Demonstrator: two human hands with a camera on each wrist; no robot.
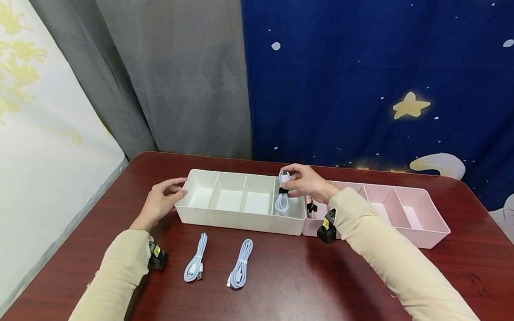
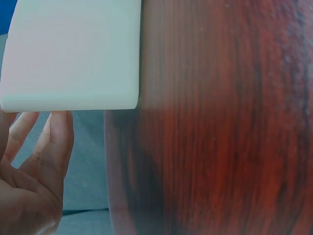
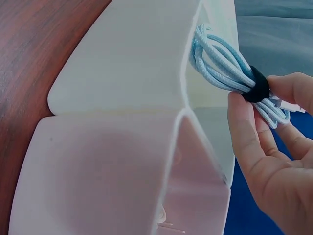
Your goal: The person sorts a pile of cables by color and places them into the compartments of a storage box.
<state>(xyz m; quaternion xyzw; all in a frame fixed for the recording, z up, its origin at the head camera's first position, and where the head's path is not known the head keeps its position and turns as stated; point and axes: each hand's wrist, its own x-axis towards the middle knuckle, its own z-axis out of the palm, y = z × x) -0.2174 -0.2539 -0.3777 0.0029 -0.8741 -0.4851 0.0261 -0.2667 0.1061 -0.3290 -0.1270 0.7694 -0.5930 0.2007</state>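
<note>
My right hand [image 1: 303, 181] pinches a coiled light-blue charging cable [image 1: 282, 201], bound with a black strap [image 3: 258, 84], between thumb and fingers. The coil hangs into the rightmost compartment of a white divided box [image 1: 238, 221]; in the right wrist view its lower loops dip past the rim. At the box's left end is my left hand [image 1: 161, 200], fingers loosely bent and fingertips at the end wall. The left wrist view shows that wall [image 2: 73, 58] above the fingers [image 2: 59, 132]. Two more coiled light-blue cables, a left one [image 1: 196, 259] and a right one [image 1: 240, 266], lie in front of the box.
A pink divided box [image 1: 424, 240] stands end to end with the white one, under the right forearm. In its left compartment is a small dark-strapped item [image 1: 311, 207]. The brown table [image 1: 281, 305] ends at curtains [image 1: 337, 86] behind.
</note>
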